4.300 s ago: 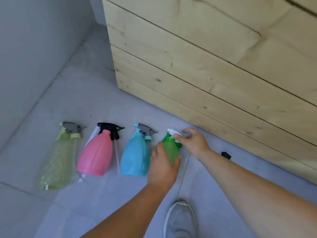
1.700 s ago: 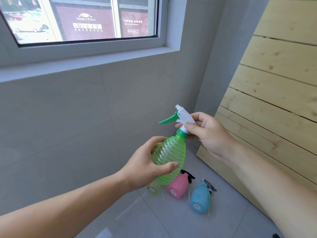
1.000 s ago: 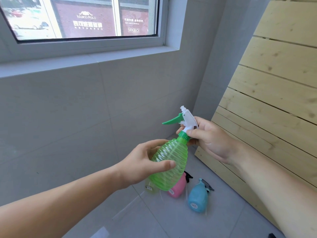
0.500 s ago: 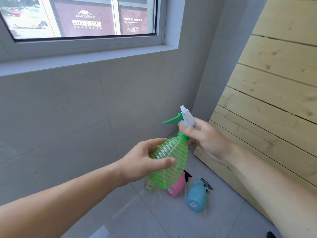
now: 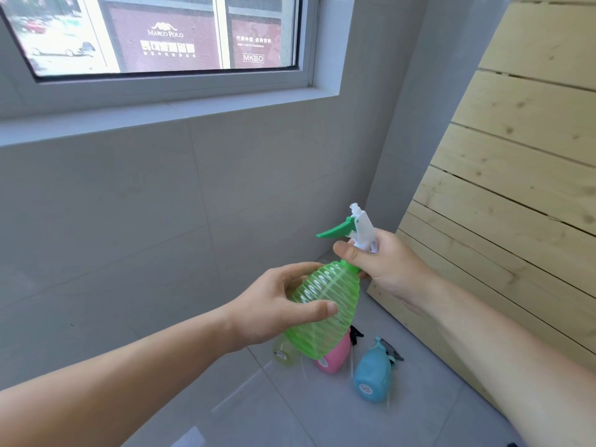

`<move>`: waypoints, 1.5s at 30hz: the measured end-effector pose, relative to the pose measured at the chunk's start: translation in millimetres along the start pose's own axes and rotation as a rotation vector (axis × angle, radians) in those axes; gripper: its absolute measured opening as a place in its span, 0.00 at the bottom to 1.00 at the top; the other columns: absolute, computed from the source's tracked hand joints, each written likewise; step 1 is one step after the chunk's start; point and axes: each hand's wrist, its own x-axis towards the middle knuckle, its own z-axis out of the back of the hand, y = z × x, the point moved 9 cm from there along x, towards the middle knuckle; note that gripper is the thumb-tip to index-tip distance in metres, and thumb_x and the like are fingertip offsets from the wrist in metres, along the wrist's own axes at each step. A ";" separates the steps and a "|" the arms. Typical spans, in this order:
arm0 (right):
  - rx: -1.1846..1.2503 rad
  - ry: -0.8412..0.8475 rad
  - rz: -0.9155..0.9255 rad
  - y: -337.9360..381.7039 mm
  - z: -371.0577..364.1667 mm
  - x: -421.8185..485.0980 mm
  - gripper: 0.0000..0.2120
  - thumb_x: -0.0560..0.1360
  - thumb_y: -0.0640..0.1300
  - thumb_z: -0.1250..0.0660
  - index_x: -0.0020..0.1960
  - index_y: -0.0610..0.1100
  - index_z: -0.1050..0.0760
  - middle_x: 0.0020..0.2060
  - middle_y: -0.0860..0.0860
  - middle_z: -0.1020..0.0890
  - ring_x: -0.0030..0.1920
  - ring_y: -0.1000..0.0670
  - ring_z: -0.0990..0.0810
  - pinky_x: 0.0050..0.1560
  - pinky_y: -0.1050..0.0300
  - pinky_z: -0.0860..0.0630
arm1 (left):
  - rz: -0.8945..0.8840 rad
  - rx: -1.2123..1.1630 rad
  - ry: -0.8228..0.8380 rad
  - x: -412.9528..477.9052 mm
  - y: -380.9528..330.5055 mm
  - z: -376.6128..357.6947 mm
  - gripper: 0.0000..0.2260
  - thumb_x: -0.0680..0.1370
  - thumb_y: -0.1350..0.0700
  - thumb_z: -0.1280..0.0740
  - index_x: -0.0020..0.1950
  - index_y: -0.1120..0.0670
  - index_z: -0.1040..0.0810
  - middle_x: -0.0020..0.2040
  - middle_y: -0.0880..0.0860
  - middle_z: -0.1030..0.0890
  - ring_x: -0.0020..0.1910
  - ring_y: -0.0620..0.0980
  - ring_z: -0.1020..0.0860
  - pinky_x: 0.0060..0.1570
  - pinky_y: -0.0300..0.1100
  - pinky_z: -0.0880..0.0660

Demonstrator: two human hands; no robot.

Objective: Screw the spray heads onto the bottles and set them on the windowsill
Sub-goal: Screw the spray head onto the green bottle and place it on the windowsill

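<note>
Both hands [image 5: 271, 308] [image 5: 387, 266] raised, fingers curled closed.

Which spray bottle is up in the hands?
The green ribbed bottle, held by the left hand and right hand. The pink, blue and yellowish bottles lie on the floor.

The scene is brightly and evenly lit by daylight from the window [image 5: 161, 33]. Shadows are kept soft. Straight lines are bowed toward the edges by the wide-angle lens.

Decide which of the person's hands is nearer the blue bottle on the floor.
Right. The right hand grips the spray head almost directly above the blue bottle; the left hand sits further left.
</note>
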 end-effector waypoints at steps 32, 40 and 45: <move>0.322 -0.186 -0.032 -7.7 8.7 9.0 0.19 0.73 0.39 0.26 0.58 0.32 0.26 0.50 0.33 0.17 0.49 0.39 0.18 0.58 0.39 0.22 | -0.016 -0.009 -0.103 5.5 -13.5 10.5 0.22 0.76 0.60 0.23 0.69 0.51 0.20 0.57 0.55 0.12 0.57 0.56 0.13 0.56 0.48 0.16; 0.232 -0.125 -0.068 -14.8 -4.3 5.1 0.16 0.73 0.51 0.28 0.58 0.44 0.22 0.50 0.47 0.13 0.55 0.46 0.15 0.51 0.51 0.21 | -0.060 -0.134 -0.285 14.5 -30.4 39.4 0.28 0.75 0.49 0.24 0.72 0.48 0.28 0.62 0.54 0.15 0.56 0.52 0.13 0.49 0.43 0.17; 0.165 -0.093 0.031 13.0 -18.0 26.4 0.13 0.78 0.45 0.31 0.62 0.48 0.23 0.50 0.48 0.12 0.52 0.49 0.14 0.49 0.56 0.20 | -0.076 -0.217 -0.310 34.1 -43.7 59.1 0.24 0.80 0.36 0.37 0.74 0.39 0.32 0.70 0.48 0.20 0.66 0.46 0.20 0.69 0.48 0.26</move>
